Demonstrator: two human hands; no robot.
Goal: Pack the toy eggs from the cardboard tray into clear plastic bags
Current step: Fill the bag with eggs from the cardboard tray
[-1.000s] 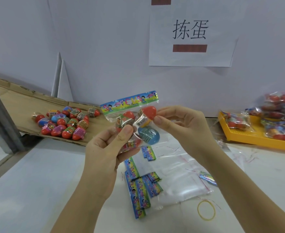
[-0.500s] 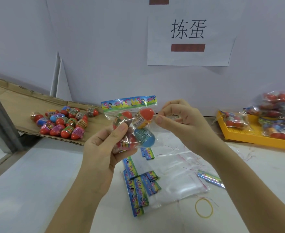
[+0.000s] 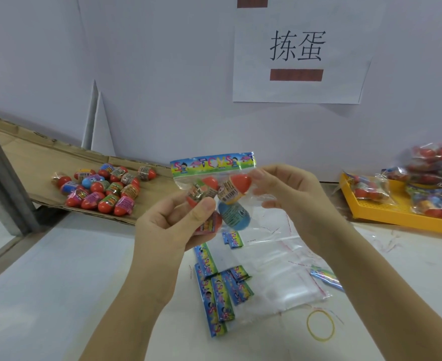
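Head view. The filled bag (image 3: 214, 188) is held up above the table (image 3: 58, 282), between both hands. The left hand (image 3: 173, 230) pinches its lower left part, thumb in front and fingers behind, pressing on the eggs inside. The right hand (image 3: 287, 201) curls at its right edge, thumb against a red egg's tip through the film, and appears to pinch the film there. Inside are several toy eggs, red ones and one blue; the count is unclear. A printed header card (image 3: 212, 164) runs across the top.

Left of the filled bag: cardboard tray (image 3: 32, 157) with loose toy eggs (image 3: 102, 188) heaped on it. Below it: flat empty bags (image 3: 274, 269) and a rubber band (image 3: 320, 325). Right of it: yellow tray (image 3: 386, 212) of finished packs.

Handling, judged: the eggs look like light, hard, smooth shells, likely to roll. The film is thin, soft and slippery, and gives no support. The best hold is the stiffer header card, or cupping the eggs from beneath. Loose film alone may slip.
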